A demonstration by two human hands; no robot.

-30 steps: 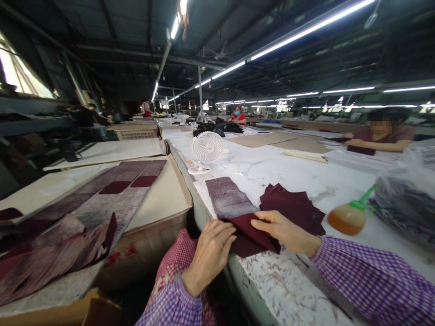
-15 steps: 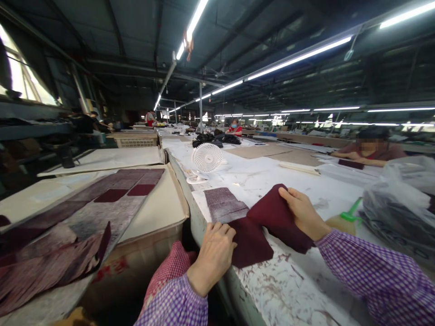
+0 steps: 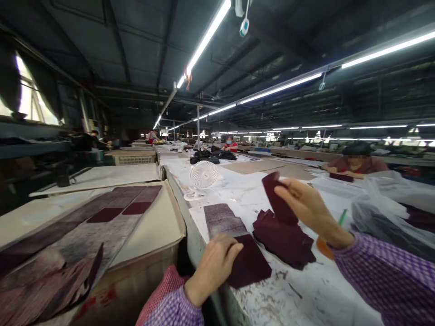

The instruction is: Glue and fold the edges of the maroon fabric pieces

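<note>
Pinched upright in my right hand (image 3: 307, 208) is a small dark maroon fabric piece (image 3: 276, 194), its lower part in front of a loose pile of maroon pieces (image 3: 285, 240) on the white table. My left hand (image 3: 215, 267) lies at the table's near left edge, fingers loosely bent and a little apart. Its fingertips rest at the left side of a flat maroon piece (image 3: 252, 262); the contact underneath is hidden. Just beyond that piece, a mottled grey-purple strip (image 3: 222, 217) lies flat on white paper.
A white fan (image 3: 203, 175) stands on the table (image 3: 234, 185) ahead. To the right sit a clear plastic bag (image 3: 380, 203) and a green-tipped bottle (image 3: 325, 248). At left, a covered bin (image 3: 163, 217) carries maroon pieces. A co-worker (image 3: 356, 163) leans over the table at right.
My right hand has raised its maroon piece more upright, showing the pile beneath. The flat piece now lies separate by my left hand, whose fingers have loosened. The view has tilted up.
</note>
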